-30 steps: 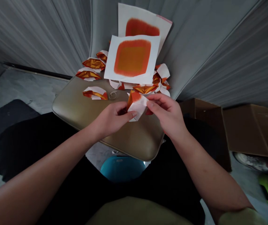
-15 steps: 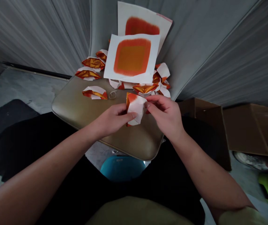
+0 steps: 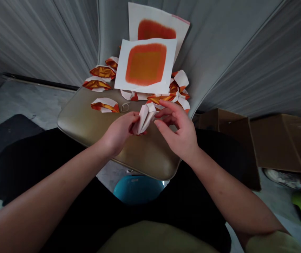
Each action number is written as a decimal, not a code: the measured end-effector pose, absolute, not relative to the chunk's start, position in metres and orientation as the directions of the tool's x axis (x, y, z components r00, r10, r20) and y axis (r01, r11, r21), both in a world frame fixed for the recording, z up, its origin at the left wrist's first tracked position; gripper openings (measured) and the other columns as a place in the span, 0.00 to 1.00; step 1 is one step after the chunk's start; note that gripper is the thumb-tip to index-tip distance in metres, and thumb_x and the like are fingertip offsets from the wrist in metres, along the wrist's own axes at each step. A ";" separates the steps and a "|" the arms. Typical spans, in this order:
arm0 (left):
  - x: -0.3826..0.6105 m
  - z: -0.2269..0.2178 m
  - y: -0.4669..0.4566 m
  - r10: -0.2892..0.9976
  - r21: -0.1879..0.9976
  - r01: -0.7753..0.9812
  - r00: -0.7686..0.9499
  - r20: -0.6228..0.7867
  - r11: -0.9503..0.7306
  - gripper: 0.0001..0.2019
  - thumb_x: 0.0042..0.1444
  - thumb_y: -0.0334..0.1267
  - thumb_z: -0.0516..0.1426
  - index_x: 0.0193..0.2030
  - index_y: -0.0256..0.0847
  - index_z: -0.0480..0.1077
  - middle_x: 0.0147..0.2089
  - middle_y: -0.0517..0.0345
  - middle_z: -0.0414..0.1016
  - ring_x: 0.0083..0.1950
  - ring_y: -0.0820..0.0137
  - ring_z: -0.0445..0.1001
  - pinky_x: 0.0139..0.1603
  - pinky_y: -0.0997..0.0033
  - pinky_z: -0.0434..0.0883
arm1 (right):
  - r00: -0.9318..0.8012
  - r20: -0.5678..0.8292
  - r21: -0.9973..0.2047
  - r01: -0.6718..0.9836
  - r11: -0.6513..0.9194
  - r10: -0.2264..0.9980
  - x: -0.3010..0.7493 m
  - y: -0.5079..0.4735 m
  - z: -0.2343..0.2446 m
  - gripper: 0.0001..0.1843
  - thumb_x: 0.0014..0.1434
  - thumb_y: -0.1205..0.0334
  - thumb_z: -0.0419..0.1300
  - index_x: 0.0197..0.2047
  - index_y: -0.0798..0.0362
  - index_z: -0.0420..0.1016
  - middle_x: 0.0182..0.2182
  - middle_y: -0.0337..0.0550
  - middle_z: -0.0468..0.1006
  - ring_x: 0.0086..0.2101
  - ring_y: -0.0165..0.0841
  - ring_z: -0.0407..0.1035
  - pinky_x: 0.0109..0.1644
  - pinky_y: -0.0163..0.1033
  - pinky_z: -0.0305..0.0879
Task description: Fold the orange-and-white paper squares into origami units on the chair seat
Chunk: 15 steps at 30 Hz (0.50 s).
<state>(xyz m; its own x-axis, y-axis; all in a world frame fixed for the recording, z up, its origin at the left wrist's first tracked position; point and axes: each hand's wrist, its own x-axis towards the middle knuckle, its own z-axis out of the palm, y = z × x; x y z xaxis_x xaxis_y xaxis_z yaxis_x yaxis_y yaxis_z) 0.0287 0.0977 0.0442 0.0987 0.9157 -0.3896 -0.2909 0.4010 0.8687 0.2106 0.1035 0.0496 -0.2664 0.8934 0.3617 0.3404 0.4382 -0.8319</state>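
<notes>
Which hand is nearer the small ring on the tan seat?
Left: the left hand sits just below the small ring; the right hand is farther off, to its lower right.

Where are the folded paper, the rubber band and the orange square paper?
folded paper [image 3: 145, 119], head view, on its white fold
rubber band [image 3: 125, 107], head view, on its loop
orange square paper [image 3: 145, 65], head view, on its middle

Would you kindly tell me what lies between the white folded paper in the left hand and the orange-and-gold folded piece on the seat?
In the head view, a small pale ring lies there, on the tan padded seat.
</notes>
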 end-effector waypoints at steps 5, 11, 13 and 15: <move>0.027 0.056 0.097 0.890 0.795 -0.420 0.084 -0.447 0.439 0.11 0.61 0.34 0.50 0.38 0.38 0.73 0.28 0.55 0.73 0.27 0.70 0.69 0.27 0.72 0.71 | -0.154 0.428 -0.802 0.390 0.453 0.891 0.216 0.109 0.050 0.18 0.64 0.59 0.65 0.57 0.44 0.75 0.49 0.42 0.81 0.40 0.33 0.76 0.44 0.42 0.76; 0.027 0.056 0.097 0.898 0.801 -0.421 0.084 -0.432 0.425 0.08 0.61 0.36 0.52 0.39 0.40 0.72 0.25 0.58 0.70 0.25 0.70 0.68 0.25 0.73 0.69 | -0.263 0.344 -0.865 0.284 0.413 0.901 0.218 0.108 0.062 0.10 0.66 0.53 0.63 0.45 0.48 0.80 0.43 0.41 0.83 0.44 0.33 0.76 0.46 0.40 0.73; 0.028 0.051 0.098 0.898 0.826 -0.363 0.089 -0.431 0.432 0.08 0.58 0.35 0.52 0.35 0.39 0.73 0.25 0.58 0.70 0.26 0.70 0.68 0.26 0.73 0.68 | -0.333 0.275 -0.898 0.246 0.365 0.902 0.216 0.106 0.065 0.10 0.65 0.52 0.64 0.41 0.49 0.81 0.39 0.39 0.83 0.39 0.31 0.76 0.42 0.37 0.72; 0.027 0.045 0.099 0.903 0.845 -0.327 0.086 -0.420 0.424 0.07 0.56 0.35 0.53 0.33 0.40 0.72 0.26 0.58 0.70 0.28 0.70 0.68 0.28 0.74 0.66 | -0.371 0.223 -0.903 0.271 0.335 0.902 0.213 0.105 0.066 0.11 0.64 0.51 0.65 0.38 0.50 0.80 0.32 0.36 0.81 0.33 0.29 0.73 0.35 0.35 0.68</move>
<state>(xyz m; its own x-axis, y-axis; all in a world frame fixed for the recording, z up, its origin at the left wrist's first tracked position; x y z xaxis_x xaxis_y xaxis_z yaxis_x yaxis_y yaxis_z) 0.0272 0.0987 0.0447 0.0860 0.9034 -0.4200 -0.3267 0.4238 0.8448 0.2133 0.1046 0.0663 -0.3707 0.9015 0.2233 0.2707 0.3348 -0.9025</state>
